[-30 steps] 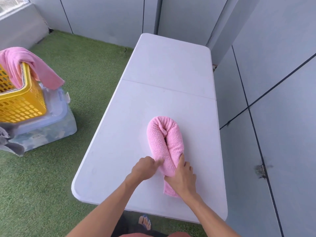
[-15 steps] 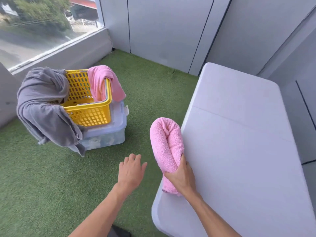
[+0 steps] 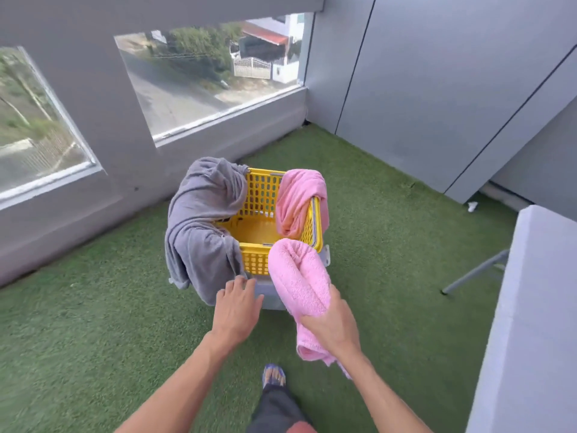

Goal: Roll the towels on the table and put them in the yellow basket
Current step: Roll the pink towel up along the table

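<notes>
Carrying rolled pink towel [image 3: 299, 282] at frame centre, right hand [image 3: 335, 328] gripping its lower end; left hand [image 3: 235, 310] spread, empty; yellow basket [image 3: 316, 225] just beyond. Risk: roll, seemingly loose, unwinding on release

You've got open room in the middle of the yellow basket [image 3: 282, 249]. A grey towel [image 3: 199, 226] hogs its left rim and a pink towel [image 3: 299, 201] hangs over the right rim, so only the gap between them is passable.
</notes>
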Action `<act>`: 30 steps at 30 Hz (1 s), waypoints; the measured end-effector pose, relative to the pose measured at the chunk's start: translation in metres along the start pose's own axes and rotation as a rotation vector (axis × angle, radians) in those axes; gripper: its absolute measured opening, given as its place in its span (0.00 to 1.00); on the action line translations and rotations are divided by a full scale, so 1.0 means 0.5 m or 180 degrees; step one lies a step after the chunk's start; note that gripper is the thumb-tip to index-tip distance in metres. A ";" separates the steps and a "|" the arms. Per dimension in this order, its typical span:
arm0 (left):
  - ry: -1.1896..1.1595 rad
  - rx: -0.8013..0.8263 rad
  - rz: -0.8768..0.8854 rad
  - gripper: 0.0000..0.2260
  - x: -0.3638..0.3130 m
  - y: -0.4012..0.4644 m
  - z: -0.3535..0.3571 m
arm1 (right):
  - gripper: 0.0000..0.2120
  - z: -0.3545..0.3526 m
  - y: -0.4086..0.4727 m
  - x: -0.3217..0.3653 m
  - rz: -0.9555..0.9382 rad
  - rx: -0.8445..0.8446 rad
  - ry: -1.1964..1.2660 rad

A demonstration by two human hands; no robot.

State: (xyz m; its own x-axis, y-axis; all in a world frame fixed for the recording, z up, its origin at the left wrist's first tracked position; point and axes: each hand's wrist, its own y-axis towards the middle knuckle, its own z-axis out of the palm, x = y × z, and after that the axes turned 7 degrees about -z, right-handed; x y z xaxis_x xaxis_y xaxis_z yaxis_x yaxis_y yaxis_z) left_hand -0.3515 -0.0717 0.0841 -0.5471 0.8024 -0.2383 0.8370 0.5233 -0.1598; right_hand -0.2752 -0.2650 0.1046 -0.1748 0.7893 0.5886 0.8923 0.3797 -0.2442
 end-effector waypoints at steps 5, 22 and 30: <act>-0.0103 -0.0224 -0.0149 0.15 0.044 0.214 -0.002 | 0.51 0.026 0.250 0.096 -0.0342 0.0173 -0.0161; 0.0105 0.0086 -0.0765 0.21 0.239 0.643 0.174 | 0.47 0.348 0.874 0.081 -0.0202 0.1433 -0.1333; 0.0172 0.0181 -0.0814 0.19 0.224 0.660 0.163 | 0.36 0.391 0.880 0.007 -0.0135 0.2416 -0.1488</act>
State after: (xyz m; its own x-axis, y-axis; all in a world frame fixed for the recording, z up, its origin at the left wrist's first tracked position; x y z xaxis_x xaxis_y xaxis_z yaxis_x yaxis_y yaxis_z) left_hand -0.1369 0.1676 -0.0736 -0.7386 0.6611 -0.1321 0.6693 0.6953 -0.2621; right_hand 0.0354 -0.0009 -0.1516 -0.5015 0.8204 0.2748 0.3942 0.4994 -0.7715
